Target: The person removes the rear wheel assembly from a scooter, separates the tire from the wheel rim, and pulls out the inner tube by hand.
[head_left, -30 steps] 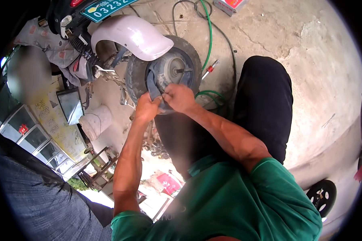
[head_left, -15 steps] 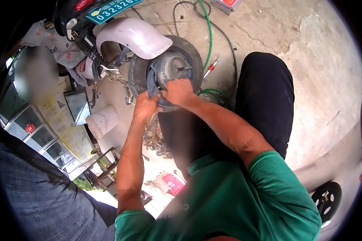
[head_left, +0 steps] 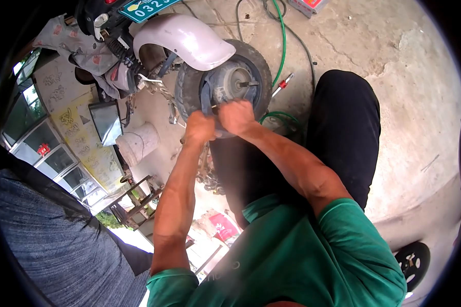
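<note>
A scooter wheel with a dark tyre and grey metal hub stands before me, partly under a pale pink mudguard. Along the hub's left side runs a limp grey-blue strip; whether it is cloth or rubber, I cannot tell. My left hand is closed on the strip's lower end at the wheel's near edge. Beside it, my right hand makes a fist just below the hub, knuckles up. What its fingers hold is hidden. An axle end sticks out of the hub.
A red-and-silver tool lies on the concrete beside a green hose. A red-and-grey box sits at the top. A pale bucket is left of the wheel. Dark denim of another person fills the lower left.
The whole view has shifted, so the wheel appears further right and slightly lower. My left hand has turned knuckles-up into a tighter grip; both hands stay at the wheel's lower edge.
</note>
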A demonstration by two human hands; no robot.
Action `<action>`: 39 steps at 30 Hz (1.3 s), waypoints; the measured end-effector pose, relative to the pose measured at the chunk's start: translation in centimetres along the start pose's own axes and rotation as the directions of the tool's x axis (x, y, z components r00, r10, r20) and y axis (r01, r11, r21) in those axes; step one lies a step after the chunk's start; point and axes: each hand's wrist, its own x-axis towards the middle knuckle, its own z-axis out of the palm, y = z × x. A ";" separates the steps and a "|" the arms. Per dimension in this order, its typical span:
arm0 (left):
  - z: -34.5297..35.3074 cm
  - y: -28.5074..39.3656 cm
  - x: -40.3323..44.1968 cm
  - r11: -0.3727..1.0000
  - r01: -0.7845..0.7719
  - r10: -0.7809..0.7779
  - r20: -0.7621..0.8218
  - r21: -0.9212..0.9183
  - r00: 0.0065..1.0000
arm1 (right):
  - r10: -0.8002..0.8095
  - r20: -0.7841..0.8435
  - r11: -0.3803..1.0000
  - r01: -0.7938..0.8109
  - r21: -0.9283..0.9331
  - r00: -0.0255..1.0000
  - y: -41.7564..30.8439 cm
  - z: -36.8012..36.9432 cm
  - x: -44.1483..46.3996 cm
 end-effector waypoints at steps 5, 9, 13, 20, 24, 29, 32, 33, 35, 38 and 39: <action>-2.1 1.2 -0.5 0.999 -0.010 0.001 0.170 0.050 0.985 | 0.045 0.013 0.994 -0.046 0.095 0.999 0.0 -0.1 -0.1; -2.7 1.1 -0.8 0.999 -0.039 0.035 0.249 0.013 0.968 | 0.078 0.019 0.990 -0.080 0.112 0.997 -0.2 -0.5 -0.1; -2.9 1.8 -1.8 0.993 -0.101 0.082 0.272 0.056 0.959 | 0.045 -0.001 0.993 -0.044 0.110 0.999 -0.2 -0.8 -0.1; -2.0 1.2 0.3 0.978 -0.147 0.106 0.250 0.149 0.962 | 0.027 0.036 0.995 -0.030 0.092 0.999 0.0 -0.8 -0.1; -2.4 0.9 -0.1 0.964 -0.211 0.159 0.285 0.161 0.945 | 0.017 0.014 0.995 -0.019 0.100 1.000 -0.1 -0.7 0.0; -0.1 -1.4 1.2 0.868 -0.398 0.360 0.175 0.297 0.916 | 0.032 0.025 0.998 -0.033 0.055 0.999 -0.1 -0.9 0.0; 0.2 -1.7 1.6 0.879 -0.371 0.343 0.142 0.301 0.929 | 0.036 0.053 0.998 -0.039 0.051 0.998 -0.1 -0.7 0.2; 0.0 -1.6 1.5 0.887 -0.360 0.333 0.139 0.289 0.933 | 0.034 0.061 0.998 -0.038 0.055 0.998 -0.2 -0.7 0.3; 0.3 -1.4 0.4 0.872 -0.362 0.370 0.039 0.331 0.928 | 0.043 0.134 0.999 -0.047 0.021 0.990 -0.3 -1.1 0.7; 0.5 -2.7 0.4 0.893 -0.375 0.393 -0.024 0.250 0.919 | 0.086 0.231 0.996 -0.089 0.002 0.969 -0.7 -2.3 1.1; 0.4 -3.0 -0.4 0.910 -0.380 0.391 -0.040 0.168 0.919 | 0.107 0.281 0.994 -0.109 -0.008 0.954 -0.9 -3.1 1.5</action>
